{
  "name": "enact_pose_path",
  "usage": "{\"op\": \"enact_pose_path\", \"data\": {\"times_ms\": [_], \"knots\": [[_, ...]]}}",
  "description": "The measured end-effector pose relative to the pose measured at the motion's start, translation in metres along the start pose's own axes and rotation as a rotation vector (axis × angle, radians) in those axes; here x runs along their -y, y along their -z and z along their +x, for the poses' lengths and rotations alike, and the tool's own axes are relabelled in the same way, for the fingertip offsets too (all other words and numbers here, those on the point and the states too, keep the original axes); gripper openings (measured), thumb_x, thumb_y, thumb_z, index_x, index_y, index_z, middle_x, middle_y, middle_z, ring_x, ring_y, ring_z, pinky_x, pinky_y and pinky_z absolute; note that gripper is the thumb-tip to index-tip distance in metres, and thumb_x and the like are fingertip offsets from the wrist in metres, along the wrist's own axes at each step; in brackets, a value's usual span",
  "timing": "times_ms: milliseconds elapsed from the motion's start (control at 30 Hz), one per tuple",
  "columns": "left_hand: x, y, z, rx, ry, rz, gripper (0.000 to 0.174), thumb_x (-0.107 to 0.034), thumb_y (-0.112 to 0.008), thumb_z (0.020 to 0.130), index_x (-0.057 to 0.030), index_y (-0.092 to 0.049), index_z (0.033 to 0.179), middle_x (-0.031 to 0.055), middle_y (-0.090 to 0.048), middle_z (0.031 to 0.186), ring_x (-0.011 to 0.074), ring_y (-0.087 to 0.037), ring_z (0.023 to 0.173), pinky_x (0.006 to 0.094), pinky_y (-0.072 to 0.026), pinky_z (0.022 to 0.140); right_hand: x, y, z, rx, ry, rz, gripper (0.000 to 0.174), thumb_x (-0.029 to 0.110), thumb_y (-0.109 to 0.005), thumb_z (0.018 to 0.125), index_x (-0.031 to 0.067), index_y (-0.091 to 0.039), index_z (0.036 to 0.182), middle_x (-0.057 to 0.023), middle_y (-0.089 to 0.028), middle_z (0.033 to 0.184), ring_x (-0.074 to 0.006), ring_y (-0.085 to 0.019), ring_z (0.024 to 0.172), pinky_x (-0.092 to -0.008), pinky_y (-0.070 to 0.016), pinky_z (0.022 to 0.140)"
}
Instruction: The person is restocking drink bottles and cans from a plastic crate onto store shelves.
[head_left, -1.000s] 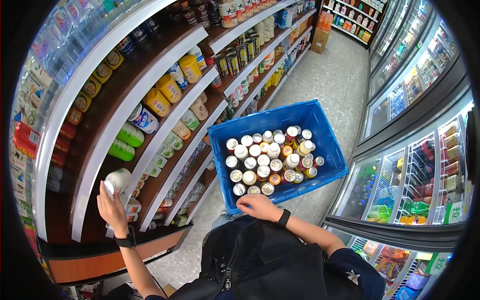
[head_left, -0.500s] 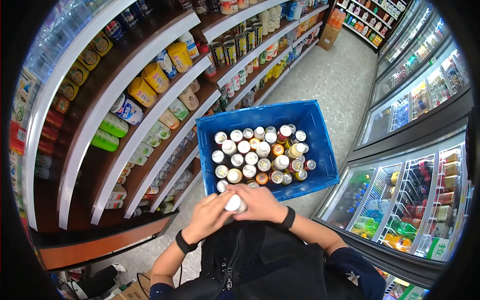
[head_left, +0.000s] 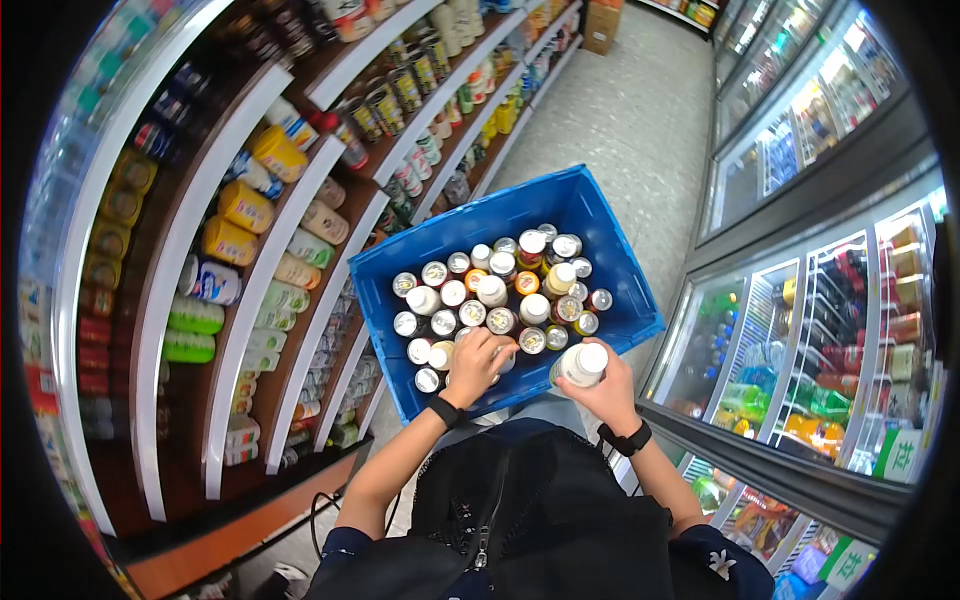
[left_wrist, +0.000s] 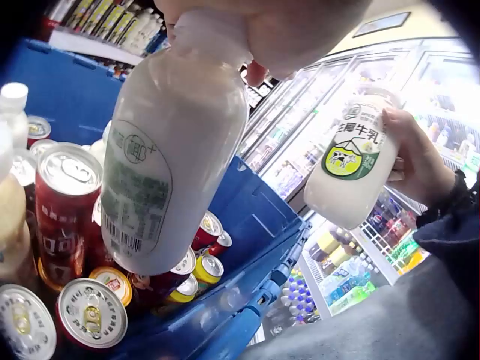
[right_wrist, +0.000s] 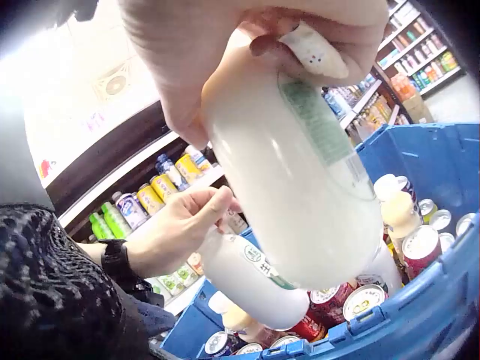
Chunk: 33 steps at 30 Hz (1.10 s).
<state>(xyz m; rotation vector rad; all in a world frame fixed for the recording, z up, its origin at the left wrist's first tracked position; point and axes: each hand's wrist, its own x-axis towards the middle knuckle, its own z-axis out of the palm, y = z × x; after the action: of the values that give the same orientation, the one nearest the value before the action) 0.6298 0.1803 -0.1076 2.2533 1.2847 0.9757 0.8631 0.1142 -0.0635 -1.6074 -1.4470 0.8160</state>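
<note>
Over the near part of a blue crate (head_left: 615, 275), my left hand (head_left: 482, 365) pinches a white milk bottle (left_wrist: 172, 157) at its cap and neck. That bottle hangs tilted above the cans (left_wrist: 94, 311); the hand mostly covers it in the head view. My right hand (head_left: 608, 392) grips a second milk bottle (head_left: 582, 364) around its upper part, at the crate's near right corner. Its label with a cow (left_wrist: 343, 159) faces the left wrist camera. Packed upright in the crate are several cans and capped bottles (head_left: 490, 291), their tops facing up.
Curved store shelves (head_left: 165, 230) rise on the left, with yellow containers (head_left: 245, 205) and green bottles (head_left: 193, 315). Glass-door fridges (head_left: 780, 370) with drinks line the right side. Grey floor (head_left: 620, 130) runs ahead between them, beyond the crate.
My left hand came from the shelf with a white bottle to my right hand at the crate's near edge. Now the hands are apart, left over the cans, right farther right, each with a bottle.
</note>
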Motion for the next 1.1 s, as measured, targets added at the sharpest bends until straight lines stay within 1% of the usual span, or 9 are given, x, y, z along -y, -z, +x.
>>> {"op": "enact_pose_path", "data": {"times_ms": [167, 367, 600, 800, 867, 900, 1000, 1033, 1100], "knots": [[0.028, -0.037, 0.005, 0.034, 0.046, 0.086, 0.014, -0.020, -0.074, 0.081, -0.0076, -0.068, 0.083, 0.0072, -0.057, 0.079, 0.0269, -0.056, 0.078, 0.0397, -0.0448, 0.068, -0.015, -0.003, -0.004, -0.138, -0.175, 0.160, 0.064, 0.024, -0.088, 0.064, 0.0010, -0.059, 0.116, -0.0128, -0.070, 0.099, -0.0196, -0.069, 0.091, -0.0333, -0.0549, 0.081], [0.047, -0.068, -0.001, 0.106, 0.038, 0.131, 0.016, -0.023, -0.072, 0.082, -0.0083, -0.068, 0.082, 0.0063, -0.057, 0.079, 0.0268, -0.055, 0.081, 0.0404, -0.0439, 0.070, -0.027, -0.017, -0.017, -0.220, -0.247, 0.250, 0.064, 0.019, -0.088, 0.067, -0.0017, -0.056, 0.119, -0.0117, -0.070, 0.101, -0.0167, -0.068, 0.092, -0.0318, -0.0543, 0.082], [0.064, -0.094, -0.017, 0.174, 0.065, 0.290, 0.020, -0.028, -0.071, 0.083, -0.0093, -0.066, 0.079, 0.0050, -0.056, 0.081, 0.0250, -0.054, 0.084, 0.0393, -0.0416, 0.069, -0.038, -0.021, -0.025, -0.173, -0.321, 0.285, 0.068, 0.018, -0.088, 0.068, -0.0028, -0.053, 0.123, -0.0107, -0.068, 0.102, -0.0163, -0.067, 0.094, -0.0320, -0.0536, 0.084], [0.047, -0.097, -0.010, 0.229, 0.100, 0.290, 0.025, -0.027, -0.073, 0.081, -0.0077, -0.066, 0.095, 0.0073, -0.060, 0.089, 0.0270, -0.054, 0.089, 0.0399, -0.0425, 0.075, -0.033, -0.017, -0.011, -0.111, -0.299, 0.287, 0.069, 0.014, -0.086, 0.070, -0.0025, -0.050, 0.126, -0.0094, -0.065, 0.108, -0.0151, -0.064, 0.098, -0.0307, -0.0526, 0.086], [0.042, -0.093, -0.014, 0.393, 0.165, 0.309, 0.037, -0.027, -0.073, 0.080, -0.0070, -0.062, 0.109, 0.0091, -0.059, 0.099, 0.0283, -0.053, 0.097, 0.0413, -0.0433, 0.081, -0.032, -0.018, -0.003, -0.105, -0.305, 0.327, 0.069, 0.012, -0.086, 0.071, -0.0022, -0.049, 0.127, -0.0088, -0.064, 0.108, -0.0143, -0.063, 0.098, -0.0302, -0.0522, 0.086], [0.037, -0.088, -0.014, 0.374, 0.182, 0.311, 0.037, -0.027, -0.073, 0.080, -0.0070, -0.062, 0.109, 0.0091, -0.059, 0.099, 0.0283, -0.053, 0.097, 0.0413, -0.0433, 0.081, -0.031, -0.018, 0.004, -0.083, -0.291, 0.321, 0.069, 0.012, -0.086, 0.071, -0.0022, -0.049, 0.127, -0.0088, -0.064, 0.108, -0.0143, -0.063, 0.098, -0.0302, -0.0522, 0.086], [0.021, -0.067, -0.019, 0.300, 0.105, 0.174, 0.054, -0.025, -0.073, 0.079, -0.0067, -0.054, 0.126, 0.0149, -0.054, 0.119, 0.0325, -0.049, 0.116, 0.0441, -0.0406, 0.098, -0.029, -0.015, 0.033, -0.040, -0.165, 0.260, 0.068, 0.014, -0.086, 0.070, -0.0020, -0.050, 0.126, -0.0105, -0.065, 0.110, -0.0152, -0.063, 0.100, -0.0308, -0.0515, 0.087], [0.014, -0.056, -0.023, 0.254, 0.106, 0.171, 0.054, -0.024, -0.073, 0.080, -0.0069, -0.053, 0.127, 0.0155, -0.052, 0.125, 0.0333, -0.047, 0.119, 0.0446, -0.0393, 0.101, -0.029, -0.016, 0.048, -0.017, -0.151, 0.255, 0.068, 0.014, -0.086, 0.070, -0.0020, -0.050, 0.126, -0.0105, -0.065, 0.110, -0.0152, -0.063, 0.100, -0.0308, -0.0515, 0.087], [0.006, -0.032, -0.035, 0.188, 0.179, 0.098, 0.048, -0.023, -0.072, 0.082, -0.0060, -0.056, 0.123, 0.0146, -0.057, 0.121, 0.0330, -0.051, 0.115, 0.0435, -0.0412, 0.099, -0.028, -0.024, 0.078, -0.025, -0.017, 0.140, 0.067, 0.018, -0.086, 0.070, -0.0010, -0.052, 0.124, -0.0118, -0.065, 0.111, -0.0170, -0.064, 0.101, -0.0314, -0.0509, 0.089]]}}
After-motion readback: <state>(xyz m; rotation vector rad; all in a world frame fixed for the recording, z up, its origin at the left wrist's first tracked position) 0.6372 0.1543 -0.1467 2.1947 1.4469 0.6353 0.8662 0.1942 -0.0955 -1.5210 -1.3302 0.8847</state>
